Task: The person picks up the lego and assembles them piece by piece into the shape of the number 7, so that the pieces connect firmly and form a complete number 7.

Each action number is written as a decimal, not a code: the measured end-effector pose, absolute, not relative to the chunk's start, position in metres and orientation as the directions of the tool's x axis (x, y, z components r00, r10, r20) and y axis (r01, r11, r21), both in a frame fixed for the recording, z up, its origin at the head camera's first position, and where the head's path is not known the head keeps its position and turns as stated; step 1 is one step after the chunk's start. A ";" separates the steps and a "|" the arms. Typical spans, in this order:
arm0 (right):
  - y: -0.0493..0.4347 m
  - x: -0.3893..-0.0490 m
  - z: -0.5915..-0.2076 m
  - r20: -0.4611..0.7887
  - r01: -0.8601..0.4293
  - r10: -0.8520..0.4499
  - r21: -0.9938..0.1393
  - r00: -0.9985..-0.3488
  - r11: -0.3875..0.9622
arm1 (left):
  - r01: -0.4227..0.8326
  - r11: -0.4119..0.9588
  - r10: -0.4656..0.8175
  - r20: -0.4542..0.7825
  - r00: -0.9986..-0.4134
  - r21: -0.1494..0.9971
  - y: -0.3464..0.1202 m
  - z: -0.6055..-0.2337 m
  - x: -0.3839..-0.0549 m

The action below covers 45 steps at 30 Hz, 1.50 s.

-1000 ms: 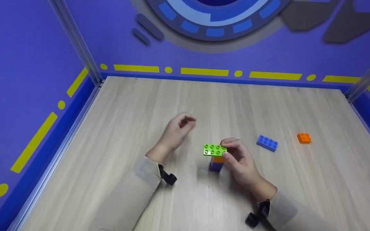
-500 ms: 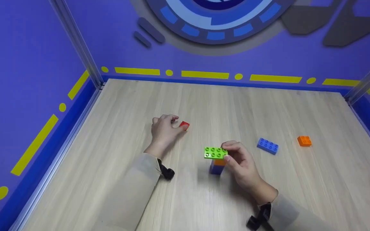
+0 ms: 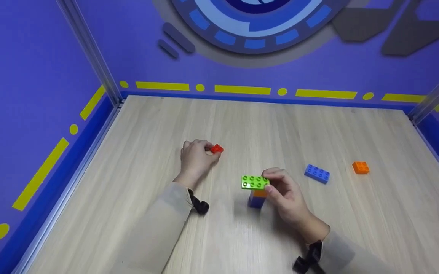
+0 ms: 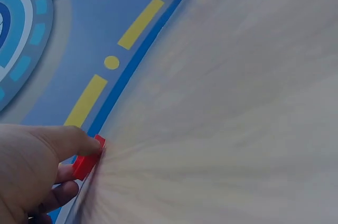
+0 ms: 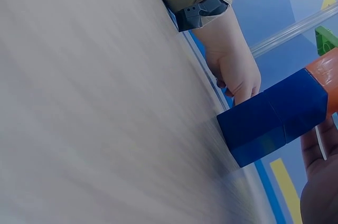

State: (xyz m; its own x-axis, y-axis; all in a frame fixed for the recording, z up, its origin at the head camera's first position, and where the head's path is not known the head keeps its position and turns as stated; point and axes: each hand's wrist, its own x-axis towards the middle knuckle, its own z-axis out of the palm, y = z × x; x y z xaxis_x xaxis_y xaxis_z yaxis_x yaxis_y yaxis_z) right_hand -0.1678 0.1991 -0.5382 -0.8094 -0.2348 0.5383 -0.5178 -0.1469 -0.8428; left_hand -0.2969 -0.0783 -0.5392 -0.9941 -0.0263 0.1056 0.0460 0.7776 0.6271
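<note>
My left hand (image 3: pixel 197 158) pinches a small red toy building brick (image 3: pixel 217 148) between thumb and fingers. In the left wrist view, the red brick (image 4: pixel 88 160) is close over the wooden tabletop. My right hand (image 3: pixel 286 194) holds the right end of a lime-green brick (image 3: pixel 254 182) with eight studs, thumb in front and fingers behind. This green brick tops a small tower and overhangs it to the left. Below it comes an orange brick (image 5: pixel 325 78), then two dark blue bricks (image 5: pixel 274 118) at the bottom, upright on the table.
To the right of my right hand lies a long blue brick (image 3: pixel 317 173), studs up. Farther right is a small orange brick (image 3: pixel 361 167). Blue-purple printed panels (image 3: pixel 242 72) wall in the wooden table (image 3: pixel 158 121) at the back and sides.
My left hand has moved left and slightly down, and now pinches the red brick, which was hidden a second ago. My right hand and the tower have stayed in place.
</note>
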 end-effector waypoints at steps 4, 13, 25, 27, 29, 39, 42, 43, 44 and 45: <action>0.199 -0.169 -0.538 0.539 -0.520 -0.238 -0.842 -0.808 -0.143 | 0.076 0.750 -0.023 0.140 -0.990 0.657 -0.079 -0.538 -0.297; 0.199 -0.171 -0.540 0.534 -0.520 -0.237 -0.845 -0.811 -0.124 | 0.110 0.530 0.007 0.125 -0.992 0.841 -0.079 -0.534 -0.292; 0.195 -0.168 -0.545 0.532 -0.509 -0.252 -0.847 -0.808 -0.156 | 0.231 0.391 0.088 0.213 -0.973 0.891 -0.076 -0.499 -0.267; 0.195 -0.167 -0.546 0.531 -0.505 -0.254 -0.847 -0.808 -0.163 | 0.248 0.364 0.107 0.225 -0.969 0.898 -0.078 -0.495 -0.261; 0.194 -0.166 -0.547 0.530 -0.504 -0.255 -0.848 -0.808 -0.166 | 0.269 0.348 0.136 0.236 -0.962 0.898 -0.079 -0.491 -0.254; 0.200 -0.168 -0.542 0.547 -0.529 -0.251 -0.837 -0.798 -0.142 | 0.343 0.276 0.314 0.254 -0.915 0.898 -0.076 -0.475 -0.241; 0.201 -0.169 -0.540 0.544 -0.528 -0.258 -0.838 -0.798 -0.137 | 0.357 0.292 0.366 0.241 -0.899 0.887 -0.076 -0.474 -0.241; 0.202 -0.169 -0.540 0.544 -0.528 -0.261 -0.839 -0.798 -0.136 | 0.361 0.296 0.383 0.237 -0.893 0.884 -0.077 -0.474 -0.241; 0.202 -0.169 -0.540 0.543 -0.526 -0.261 -0.840 -0.798 -0.135 | 0.365 0.299 0.402 0.230 -0.886 0.882 -0.077 -0.475 -0.242; 0.202 -0.169 -0.540 0.542 -0.526 -0.261 -0.840 -0.799 -0.133 | 0.368 0.298 0.424 0.223 -0.878 0.881 -0.078 -0.475 -0.242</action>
